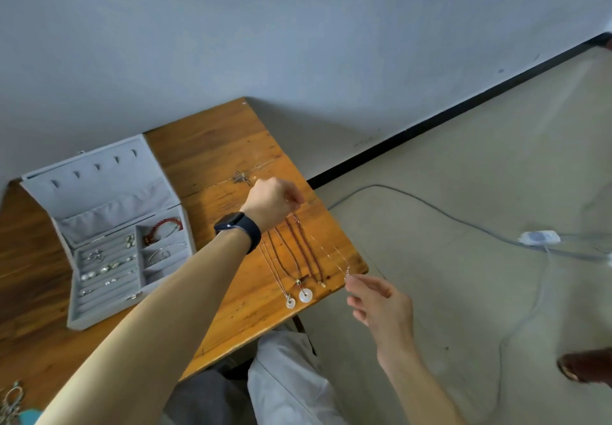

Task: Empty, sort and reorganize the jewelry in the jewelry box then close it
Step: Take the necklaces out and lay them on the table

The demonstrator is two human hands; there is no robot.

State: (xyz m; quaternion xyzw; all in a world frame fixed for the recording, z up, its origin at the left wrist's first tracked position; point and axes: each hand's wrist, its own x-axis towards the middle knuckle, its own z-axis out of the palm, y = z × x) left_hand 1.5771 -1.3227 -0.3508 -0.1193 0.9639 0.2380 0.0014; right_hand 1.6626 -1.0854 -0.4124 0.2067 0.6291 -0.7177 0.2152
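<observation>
Wooden table [215,140] against a pale wall; grey jewelry box [99,186] on its left part, lid up and leaning back, row of small hooks inside the lid; in the tray, small silver pieces [106,269] tucked along the padded rolls on the left side; red bracelet [164,229] in the far right compartment; thin bangle [165,252] in the compartment just in front of it.

On the right part of the table, row of necklaces [291,259] laid side by side, straight, pendants toward the near edge; two white ring pendants [305,295] at the near ends, one larger than the other; dark red cords just right of them.

Left hand [273,201], dark watch [236,227] on the wrist, over the far ends of the row; fingers curled and bunched, pinching the upper end of a thin chain [331,252]; right hand [381,302] just off the table's near right corner, thumb and forefinger pinching the chain's lower end with its tiny pendant, remaining fingers loosely apart; chain stretched between the two hands, rightmost in the row; touching the wood or just above it, cannot tell.

Small silver trinket [239,177] on the table beyond the left hand; more silver jewelry [11,398] at the lower left edge of view, blurred; grey cable [430,202] trailing across the floor on the right.
</observation>
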